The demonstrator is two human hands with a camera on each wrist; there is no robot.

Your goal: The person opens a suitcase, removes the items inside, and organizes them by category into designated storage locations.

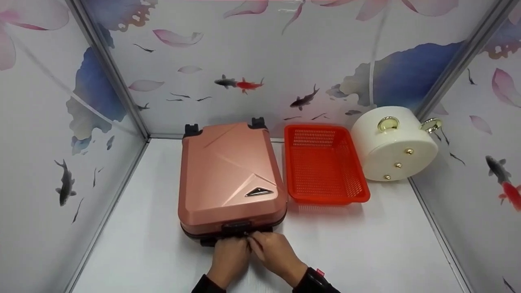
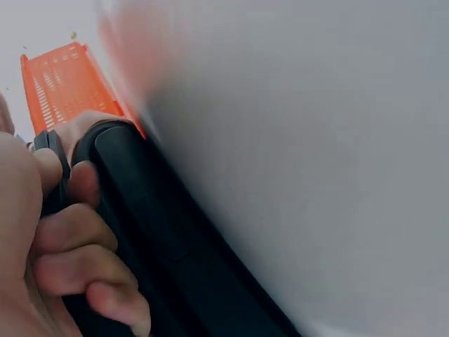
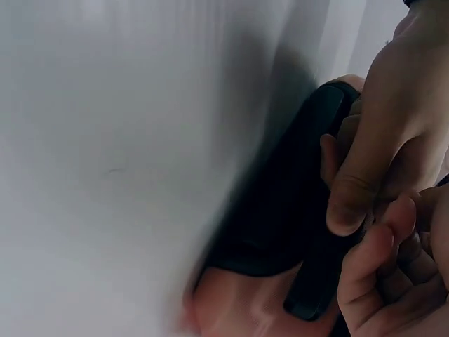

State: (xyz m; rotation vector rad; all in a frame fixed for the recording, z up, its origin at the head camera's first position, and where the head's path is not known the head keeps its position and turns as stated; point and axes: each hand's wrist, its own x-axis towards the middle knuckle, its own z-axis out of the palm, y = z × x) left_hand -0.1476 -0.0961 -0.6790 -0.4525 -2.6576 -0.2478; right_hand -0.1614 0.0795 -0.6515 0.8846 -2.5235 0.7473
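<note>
A rose-gold hard-shell suitcase (image 1: 232, 171) lies flat in the head view, its black handle fittings (image 1: 236, 226) on the near side. My left hand (image 1: 232, 254) is at that near edge; in the left wrist view its thumb and index finger pinch a flat dark piece (image 2: 50, 149) beside the long black fitting (image 2: 161, 210), other fingers curled. Close beside it, my right hand (image 1: 276, 252) has its fingers bent in, tips meeting at the same spot. The right wrist view has its curled fingers (image 3: 368, 263) by the left thumb (image 3: 347, 203). What the right fingertips hold is hidden.
A red perforated plastic basket (image 1: 325, 175) stands right of the suitcase. Beyond it, a cream round box (image 1: 390, 150) with gold rings and studs lies tipped against the back right corner. Printed wall panels (image 1: 264, 53) enclose the white surface (image 1: 390, 244) on three sides.
</note>
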